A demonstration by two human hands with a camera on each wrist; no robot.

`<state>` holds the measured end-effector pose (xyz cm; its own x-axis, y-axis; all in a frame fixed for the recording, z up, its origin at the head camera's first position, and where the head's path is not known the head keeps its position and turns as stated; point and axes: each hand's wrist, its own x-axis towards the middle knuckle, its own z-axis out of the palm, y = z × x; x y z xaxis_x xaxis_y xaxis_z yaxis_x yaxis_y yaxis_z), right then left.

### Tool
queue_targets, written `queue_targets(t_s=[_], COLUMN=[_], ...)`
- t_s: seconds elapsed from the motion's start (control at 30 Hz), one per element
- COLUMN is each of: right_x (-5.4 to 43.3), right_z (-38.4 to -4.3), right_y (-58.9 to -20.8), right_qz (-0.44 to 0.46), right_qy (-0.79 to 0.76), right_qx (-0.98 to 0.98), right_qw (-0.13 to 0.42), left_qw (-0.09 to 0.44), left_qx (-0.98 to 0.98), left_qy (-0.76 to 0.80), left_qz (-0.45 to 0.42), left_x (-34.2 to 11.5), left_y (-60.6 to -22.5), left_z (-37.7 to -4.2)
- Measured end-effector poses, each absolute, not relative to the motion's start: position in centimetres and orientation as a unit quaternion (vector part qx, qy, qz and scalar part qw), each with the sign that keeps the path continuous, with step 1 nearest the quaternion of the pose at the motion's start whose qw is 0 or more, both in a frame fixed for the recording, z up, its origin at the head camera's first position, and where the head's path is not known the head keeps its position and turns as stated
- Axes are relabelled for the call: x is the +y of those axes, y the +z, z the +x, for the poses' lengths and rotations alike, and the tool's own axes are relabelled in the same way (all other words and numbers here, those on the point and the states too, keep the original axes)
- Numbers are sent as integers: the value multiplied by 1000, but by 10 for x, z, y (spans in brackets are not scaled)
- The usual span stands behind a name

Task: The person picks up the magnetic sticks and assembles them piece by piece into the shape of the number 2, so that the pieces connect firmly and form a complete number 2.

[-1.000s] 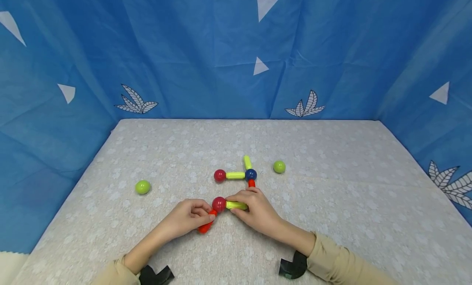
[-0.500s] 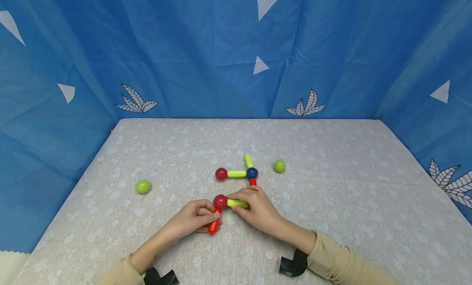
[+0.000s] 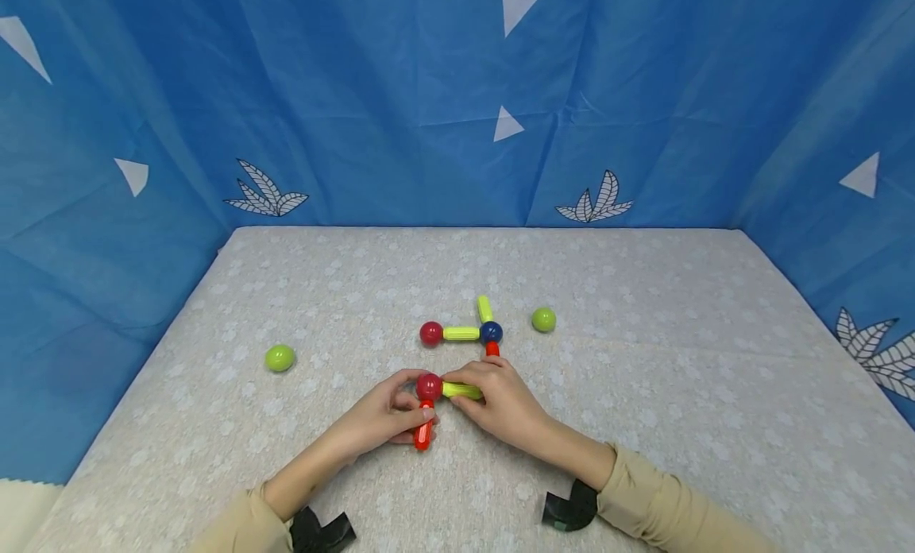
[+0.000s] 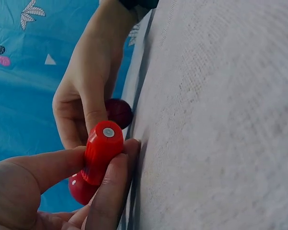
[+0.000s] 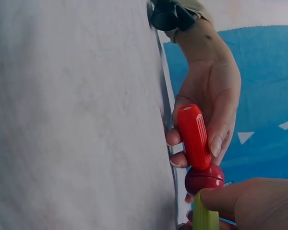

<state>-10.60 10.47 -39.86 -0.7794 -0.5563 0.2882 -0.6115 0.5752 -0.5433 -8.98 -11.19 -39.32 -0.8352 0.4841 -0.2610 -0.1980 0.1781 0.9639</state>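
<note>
In the head view my left hand [image 3: 386, 414] pinches a red magnetic rod [image 3: 423, 434] between thumb and fingers. A pale metal dot shows on the rod's free end in the left wrist view. The rod's far end meets a red ball [image 3: 429, 387]. From that ball's right side runs a yellow-green rod [image 3: 461, 390], which my right hand [image 3: 503, 398] grips; its right end is hidden under the hand. Just beyond the right fingers, another red rod [image 3: 492, 349] joins a blue ball [image 3: 491, 332]; its near end is hidden.
From the blue ball, one yellow-green rod [image 3: 461, 333] leads left to a second red ball [image 3: 431, 334], and another yellow-green rod [image 3: 484, 307] points away. Loose green balls lie at left [image 3: 279, 357] and right [image 3: 544, 319]. A blue curtain [image 3: 400, 100] stands behind the patterned tablecloth [image 3: 643, 322].
My left hand has moved right, swinging the red rod from a leftward slant to point almost straight toward me, under the red ball. The right hand keeps its grip, nearly still.
</note>
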Motion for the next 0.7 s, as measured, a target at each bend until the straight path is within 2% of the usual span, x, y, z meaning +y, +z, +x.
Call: queue_targets(t_s=[0.7], right_x=[107], right_z=[-107], right_y=[-396], right_qz=[343], right_qy=[314], right_qx=[-884], right_qw=[55], left_qw=[268], left_qx=[706], left_qy=[645], left_qz=[116], left_x=[-112], left_y=[-392], left_z=[-92])
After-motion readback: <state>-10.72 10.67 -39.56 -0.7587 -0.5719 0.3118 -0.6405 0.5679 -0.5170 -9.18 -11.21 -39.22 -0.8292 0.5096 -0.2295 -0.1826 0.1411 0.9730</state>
